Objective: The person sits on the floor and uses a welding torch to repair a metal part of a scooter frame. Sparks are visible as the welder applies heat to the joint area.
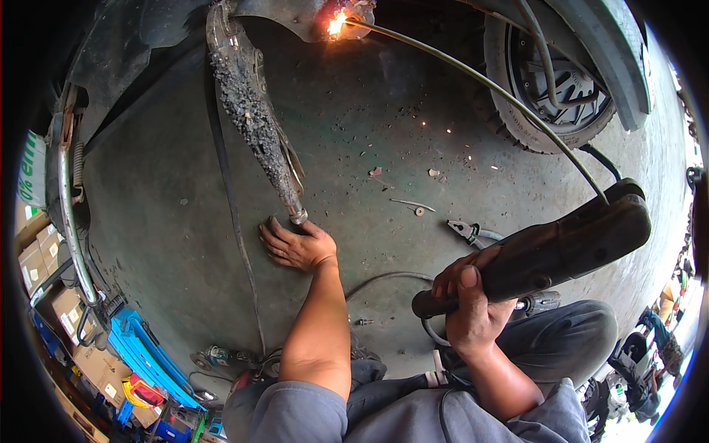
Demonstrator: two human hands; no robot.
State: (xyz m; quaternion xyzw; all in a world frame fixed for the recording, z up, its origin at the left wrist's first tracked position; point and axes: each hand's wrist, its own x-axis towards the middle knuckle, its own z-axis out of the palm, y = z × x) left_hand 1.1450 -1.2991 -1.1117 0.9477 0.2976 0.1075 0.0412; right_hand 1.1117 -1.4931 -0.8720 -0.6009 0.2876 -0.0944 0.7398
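My right hand [478, 314] is wrapped round a black welding electrode holder [550, 247]. From its far end a long thin welding rod [509, 94] runs up and left to a bright, sparking arc [338, 23] on a metal piece at the top. My left hand [299, 247] has its fingers spread, at the lower end of a long metal part [247, 111] caked in dark grime. That part's ringed tip [298, 216] meets the hand near the thumb; whether the hand bears on it I cannot tell. Pliers [467, 230] lie open-jawed on the floor beside the holder.
A wheel [572, 88] stands at the upper right. Dark crumbs, chips and a short rod piece [413, 204] litter the concrete floor [177, 251]. A dark strap [230, 192] hangs left of the grimy part. An angle grinder [216, 356], blue plastic piece [144, 351] and cartons [100, 369] sit lower left.
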